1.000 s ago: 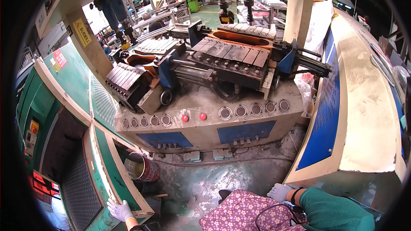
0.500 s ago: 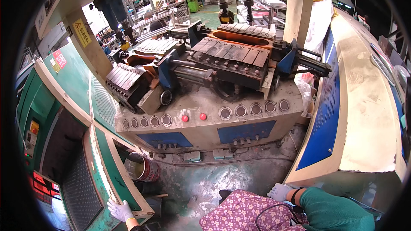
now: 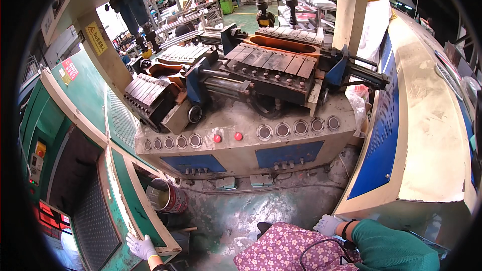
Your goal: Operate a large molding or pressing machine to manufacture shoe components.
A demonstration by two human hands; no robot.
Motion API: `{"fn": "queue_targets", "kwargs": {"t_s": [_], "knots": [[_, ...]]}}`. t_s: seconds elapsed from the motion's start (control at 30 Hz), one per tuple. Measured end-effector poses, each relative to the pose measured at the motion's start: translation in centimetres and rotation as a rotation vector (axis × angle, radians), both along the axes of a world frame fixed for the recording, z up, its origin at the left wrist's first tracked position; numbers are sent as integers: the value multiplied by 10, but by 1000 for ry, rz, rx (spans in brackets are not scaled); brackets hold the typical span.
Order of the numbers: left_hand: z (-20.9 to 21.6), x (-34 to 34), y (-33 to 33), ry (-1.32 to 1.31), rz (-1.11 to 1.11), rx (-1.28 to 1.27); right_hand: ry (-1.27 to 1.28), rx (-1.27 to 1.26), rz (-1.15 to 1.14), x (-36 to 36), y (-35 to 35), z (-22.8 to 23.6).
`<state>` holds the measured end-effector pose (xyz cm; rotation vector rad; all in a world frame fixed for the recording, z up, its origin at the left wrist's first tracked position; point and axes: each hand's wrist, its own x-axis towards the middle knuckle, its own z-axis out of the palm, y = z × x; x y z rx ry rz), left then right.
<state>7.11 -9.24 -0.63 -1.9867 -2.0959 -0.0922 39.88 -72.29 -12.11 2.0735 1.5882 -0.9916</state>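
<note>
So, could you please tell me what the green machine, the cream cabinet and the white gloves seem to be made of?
Green machine: probably painted metal; the finish looks worn along its frame. Cream cabinet: likely painted sheet metal, with scuffs and slight sheen. White gloves: apparently knitted fabric, matte and close-fitting; fibre unclear.

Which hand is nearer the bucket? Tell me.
Left. The left hand is at the green machine, below and slightly left of the bucket in the picture; the right hand is farther off, to its right.

A yellow warning sign [image 3: 96, 38] is on the beige post [image 3: 114, 70], a red label [image 3: 73, 71] on the green panel [image 3: 86, 88].
</note>
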Motion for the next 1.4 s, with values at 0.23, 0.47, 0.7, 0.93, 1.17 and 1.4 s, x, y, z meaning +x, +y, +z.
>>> {"fn": "queue_targets", "kwargs": {"t_s": [0.23, 0.47, 0.7, 0.93, 1.17, 1.4], "knots": [[4, 4, -3, -5, 7, -10, 1, -1, -3, 0, 0, 2], [1, 1, 0, -4, 7, 1, 4, -7, 2, 0, 0, 1], [-1, -1, 1, -5, -10, 16, 6, 2, 0, 0, 1, 3], [-2, -2, 0, -14, -9, 20, 14, -3, -4, 0, 0, 2], [5, 4, -3, -9, -3, -5, 2, 16, -12, 0, -2, -3], [4, 4, -3, -3, 8, -4, -10, 31, -4, 0, -3, -7]]}}
